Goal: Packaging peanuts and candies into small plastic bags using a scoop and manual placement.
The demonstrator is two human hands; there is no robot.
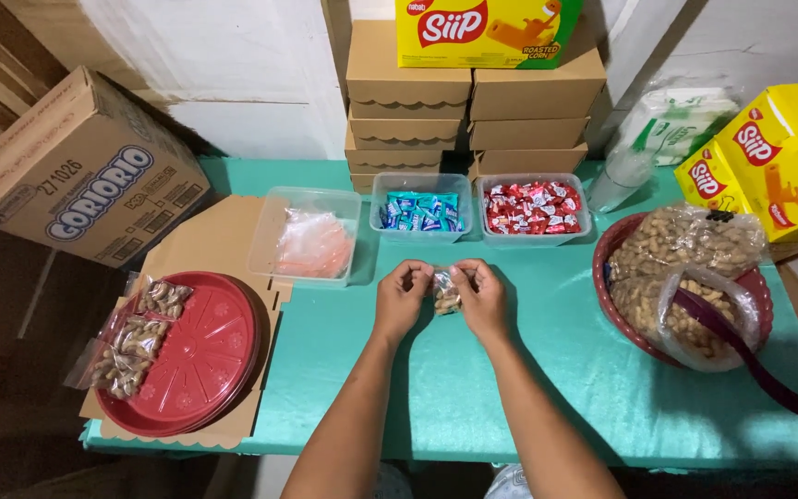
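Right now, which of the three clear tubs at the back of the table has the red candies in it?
The right-hand tub, nearest the peanut basket. It holds red wrapped candies; the middle tub holds blue wrapped ones, and the left tub holds clear plastic bags.

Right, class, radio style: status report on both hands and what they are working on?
Left hand and right hand: both grip shut on small clear bag of peanuts, above green table. Nothing between hands and bag.
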